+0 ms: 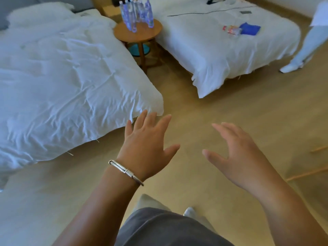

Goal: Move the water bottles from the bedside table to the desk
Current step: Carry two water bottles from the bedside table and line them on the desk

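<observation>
All the water bottles (136, 15) stand on the bedside table (140, 33), nothing moved yet, left hand (147, 148) and right hand (236, 157) both spread wide and empty, far from them

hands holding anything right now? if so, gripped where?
Nothing held. Left hand and right hand are open over the floor; the water bottles stand untouched on the bedside table.

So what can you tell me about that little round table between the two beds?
The round table looks like light brown wood, with a flat top on slim legs and a teal lower shelf beneath. It stands upright on the floor in the gap between the two white beds, far from both hands. A cluster of clear water bottles with blue labels stands upright on its far side; the near half of the top is bare.
</observation>
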